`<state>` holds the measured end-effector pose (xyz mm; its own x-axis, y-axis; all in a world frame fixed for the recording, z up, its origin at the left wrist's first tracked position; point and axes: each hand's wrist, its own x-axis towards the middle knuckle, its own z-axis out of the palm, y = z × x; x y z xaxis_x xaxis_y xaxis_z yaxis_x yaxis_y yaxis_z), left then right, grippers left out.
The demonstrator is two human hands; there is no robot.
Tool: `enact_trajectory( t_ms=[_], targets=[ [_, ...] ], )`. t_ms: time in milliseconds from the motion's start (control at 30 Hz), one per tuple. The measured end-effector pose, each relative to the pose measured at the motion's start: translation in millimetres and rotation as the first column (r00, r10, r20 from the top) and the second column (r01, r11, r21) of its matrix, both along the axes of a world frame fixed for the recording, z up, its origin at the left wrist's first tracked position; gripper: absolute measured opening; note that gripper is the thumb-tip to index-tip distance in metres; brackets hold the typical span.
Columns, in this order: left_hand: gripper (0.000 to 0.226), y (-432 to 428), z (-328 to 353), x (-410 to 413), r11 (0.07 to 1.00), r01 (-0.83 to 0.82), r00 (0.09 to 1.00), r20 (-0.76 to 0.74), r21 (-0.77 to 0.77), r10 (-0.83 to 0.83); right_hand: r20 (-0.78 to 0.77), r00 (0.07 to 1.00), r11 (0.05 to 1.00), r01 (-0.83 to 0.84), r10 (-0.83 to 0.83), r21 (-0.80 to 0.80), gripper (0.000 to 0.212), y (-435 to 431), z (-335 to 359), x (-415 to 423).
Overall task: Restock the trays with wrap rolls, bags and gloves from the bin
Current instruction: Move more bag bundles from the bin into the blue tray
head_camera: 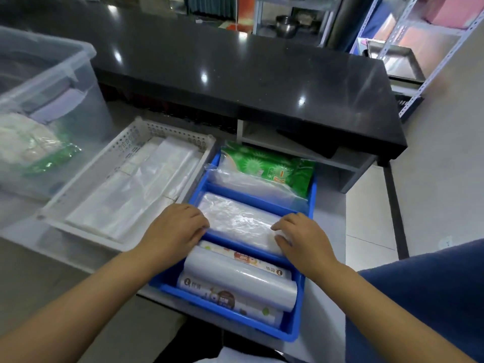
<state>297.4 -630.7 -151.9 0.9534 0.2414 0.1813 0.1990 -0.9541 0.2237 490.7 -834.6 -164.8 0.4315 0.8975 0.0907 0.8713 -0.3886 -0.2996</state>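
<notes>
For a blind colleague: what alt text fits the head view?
In a blue tray, a left hand and right hand rest on a clear packet in the middle compartment; wrap rolls fill the near one, a green packet the far one. A white basket of bags and a clear bin stand left.

Both hands rest at the middle one of 3 compartments in the blue tray [251,196]: the left hand [174,229] bends its fingers down over the left end of a clear plastic pack [235,218], whether gripping it cannot be told, and the right hand [301,239] lays spread fingers on its right end. Just nearer than the hands lie wrap rolls [241,281], and beyond them a green pack [267,166]. Left of the left hand stands a white basket tray [183,134] of clear bags [136,195], with the clear bin [65,82] farther left.
</notes>
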Motion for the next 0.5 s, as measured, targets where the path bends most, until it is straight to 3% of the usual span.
enact_trajectory(
  t_ms=[300,500],
  targets=[
    [0.017,25,26,-38,0.943,-0.333,0.942,0.054,0.019,0.332,0.044,0.983,0.984,-0.178,0.179,-0.024,0.025,62,33,-36],
    [0.005,58,57,-101,0.91,-0.403,0.909,0.155,0.094,0.386,0.135,0.954,0.964,-0.263,0.266,-0.04,0.024,122,55,-89]
  ],
)
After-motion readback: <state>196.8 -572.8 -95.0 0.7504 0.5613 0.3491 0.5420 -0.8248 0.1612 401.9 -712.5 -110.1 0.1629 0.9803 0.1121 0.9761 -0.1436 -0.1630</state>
